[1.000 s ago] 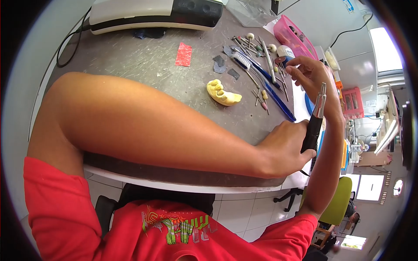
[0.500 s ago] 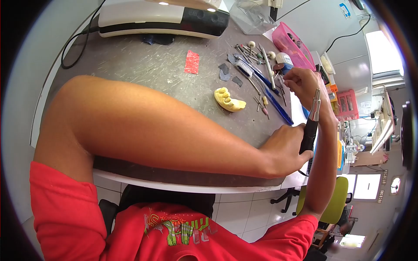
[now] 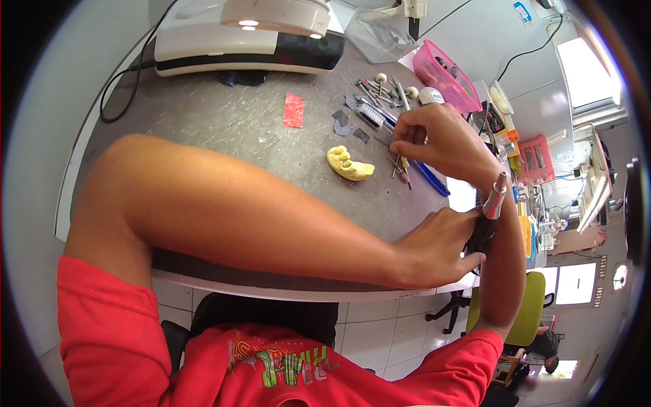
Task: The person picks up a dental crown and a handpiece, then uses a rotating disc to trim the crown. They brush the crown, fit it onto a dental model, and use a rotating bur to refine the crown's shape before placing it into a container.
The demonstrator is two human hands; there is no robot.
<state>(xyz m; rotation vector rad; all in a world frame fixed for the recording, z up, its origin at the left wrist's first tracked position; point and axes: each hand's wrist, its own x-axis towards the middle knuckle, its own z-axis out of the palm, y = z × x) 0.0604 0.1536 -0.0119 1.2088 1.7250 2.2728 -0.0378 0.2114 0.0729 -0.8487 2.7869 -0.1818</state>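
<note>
My left hand (image 3: 437,247) is wrapped round a black handpiece (image 3: 483,234) with a silver tip pointing upward. Above it, my right hand (image 3: 441,139) is bent over the loose tools, thumb and forefinger curled together; anything between the fingertips is too small to make out. Just below those fingertips lie thin burs (image 3: 405,175) and a blue-handled tool (image 3: 430,180). A yellow dental cast (image 3: 350,163) rests on the grey bench to the left of my right hand. Beyond the fingers is a white-bristled brush (image 3: 370,115).
A pink basket (image 3: 444,78) and a clear plastic box (image 3: 380,35) stand at the back. A white and black machine (image 3: 237,51) is at the back left, under a lamp (image 3: 274,15). A red sheet (image 3: 293,110) and grey scraps (image 3: 341,123) lie on the bench.
My right hand has moved left and slightly down, from beside the small bottle to over the burs. My left hand still holds the handpiece. The view has shifted slightly.
</note>
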